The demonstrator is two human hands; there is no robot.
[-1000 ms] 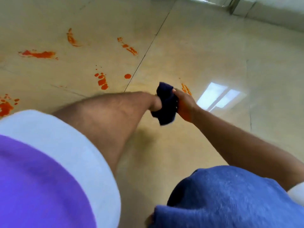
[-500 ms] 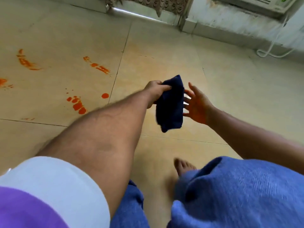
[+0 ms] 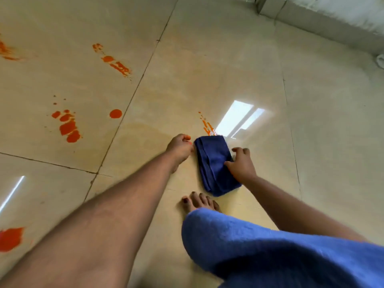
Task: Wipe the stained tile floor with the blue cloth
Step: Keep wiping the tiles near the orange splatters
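Your right hand (image 3: 241,166) lies on the right edge of the blue cloth (image 3: 216,165), fingers spread and bent a little, the thumb reaching across the fabric while the other fingertips come down past its far right side onto the floor (image 3: 228,59). Your left hand (image 3: 180,149) sits just beside the cloth's left edge with its fingers loosely curled; you cannot tell whether the fingertips actually pinch the fabric or only touch it.

The cloth is a deep navy blue, folded lengthwise into a narrow, thick oblong, with layered fold lines running along it. It lies flat on the glossy beige tile, its far end touching a small streaked orange stain (image 3: 207,125), its near end close to the toes of your bare foot (image 3: 197,201).

More orange marks lie well to the left, across a grout line: a cluster of blotches (image 3: 67,126), a single round spot (image 3: 115,113), a smeared trail (image 3: 116,64) farther off, and a big patch (image 3: 10,239) at the left edge. A bright window reflection (image 3: 239,117) shines on the tile just beyond the cloth. Your knee, in blue fabric (image 3: 270,246), fills the lower right.
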